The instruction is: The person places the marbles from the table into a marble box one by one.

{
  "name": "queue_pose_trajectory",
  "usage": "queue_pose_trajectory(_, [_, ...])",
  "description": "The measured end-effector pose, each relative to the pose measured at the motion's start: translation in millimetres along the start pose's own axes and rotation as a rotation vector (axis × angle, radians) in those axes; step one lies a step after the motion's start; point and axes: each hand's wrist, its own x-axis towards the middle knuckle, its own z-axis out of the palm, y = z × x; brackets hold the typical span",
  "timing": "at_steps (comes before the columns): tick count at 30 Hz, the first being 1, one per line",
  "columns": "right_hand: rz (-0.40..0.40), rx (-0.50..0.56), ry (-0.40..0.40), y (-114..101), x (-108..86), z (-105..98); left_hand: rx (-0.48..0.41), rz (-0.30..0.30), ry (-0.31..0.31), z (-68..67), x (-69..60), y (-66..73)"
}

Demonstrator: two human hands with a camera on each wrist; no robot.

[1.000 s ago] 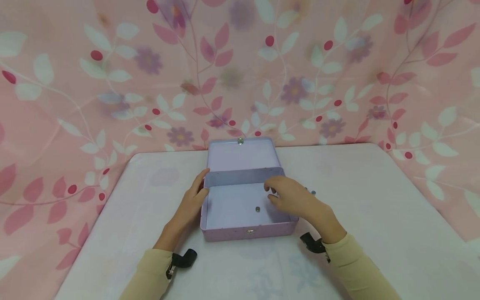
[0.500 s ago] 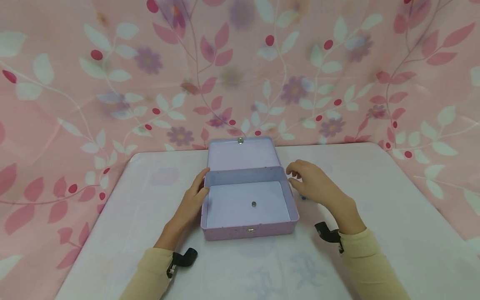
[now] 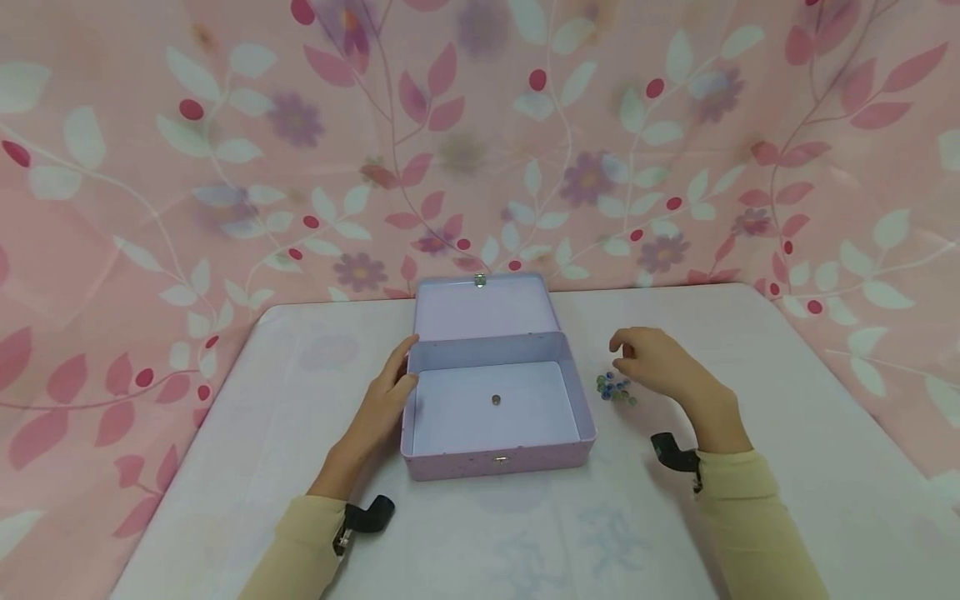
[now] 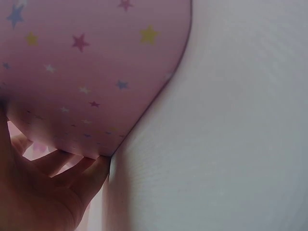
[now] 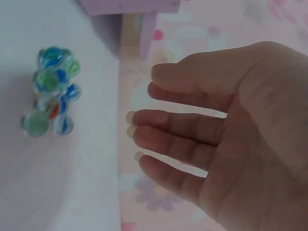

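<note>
A lilac-pink hinged box [image 3: 498,468] stands with its lid [image 3: 483,308] laid back. On its floor lies one small greenish marble [image 3: 496,400]. My left hand [image 3: 378,412] holds the box's left side, the thumb at the rim; in the left wrist view its fingers press the star-printed wall [image 4: 96,62]. My right hand [image 3: 660,362] hovers just above and right of a cluster of clear marbles [image 3: 611,390] with blue and green swirls. In the right wrist view the marbles [image 5: 50,91] lie apart from its loosely bent fingers, which hold nothing.
The white-covered table [image 3: 315,350] ends at a far edge just behind the lid. Behind it hangs a pink floral cloth [image 3: 480,125]. A black wrist camera [image 3: 369,515] sits below the left hand, another black camera [image 3: 673,454] below the right.
My right hand has moved from over the box out to the right, above the marble cluster, which now shows. The marble inside has rolled slightly back and left. The left hand stays put.
</note>
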Motion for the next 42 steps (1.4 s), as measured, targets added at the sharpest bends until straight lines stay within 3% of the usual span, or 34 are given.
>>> queue_pose_trajectory(6, [0.070,0.020,-0.095,18,-1.6,5,0.004,0.003,0.009,-0.5,-0.3,0.4])
queue_pose_trajectory(16, [0.099,0.067,-0.175,34,-0.3,12,-0.002,-0.004,0.005,-0.9,-0.6,0.2])
queue_pose_trajectory(24, [0.069,0.048,-0.143,40,3.3,27,-0.002,-0.008,0.002,-0.9,-0.3,0.8])
queue_pose_trajectory(42, [0.160,0.048,-0.113,41,11.0,33,-0.021,-0.025,0.003,0.9,-1.5,2.3])
